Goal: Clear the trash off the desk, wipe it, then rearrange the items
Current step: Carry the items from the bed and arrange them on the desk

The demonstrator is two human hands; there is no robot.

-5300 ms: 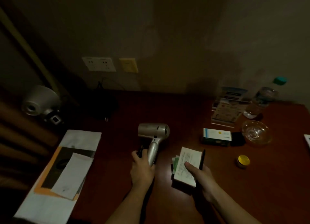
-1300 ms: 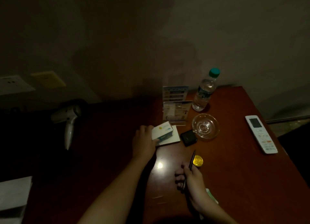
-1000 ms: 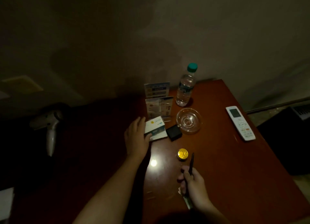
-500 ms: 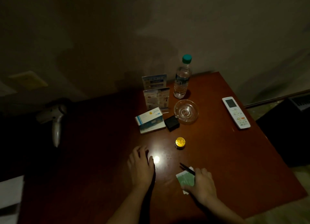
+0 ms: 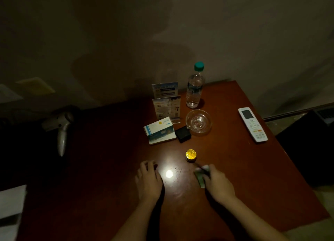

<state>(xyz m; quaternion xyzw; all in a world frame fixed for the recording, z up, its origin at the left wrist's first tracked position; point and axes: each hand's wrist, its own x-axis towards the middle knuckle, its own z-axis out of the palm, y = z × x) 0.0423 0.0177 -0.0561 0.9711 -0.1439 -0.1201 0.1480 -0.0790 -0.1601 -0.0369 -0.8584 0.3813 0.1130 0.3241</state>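
Left hand (image 5: 149, 181) spread flat, right hand (image 5: 217, 183) covering the green notepad (image 5: 199, 178), grip unclear, I should slide it squarely, missing the gold tin (image 5: 190, 154)

glossy wood desk (image 5: 235, 168), clear glass ashtray (image 5: 198, 122)

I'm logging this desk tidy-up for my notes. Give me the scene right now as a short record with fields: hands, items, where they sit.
left: left hand rests on the desk, holding nothing
right: right hand lies on green paper slips; grip unclear
near hands: gold-lidded tin
back cluster: water bottle, glass ashtray, card stands, blue-white box, small black box
right side: remote
left side: hair dryer
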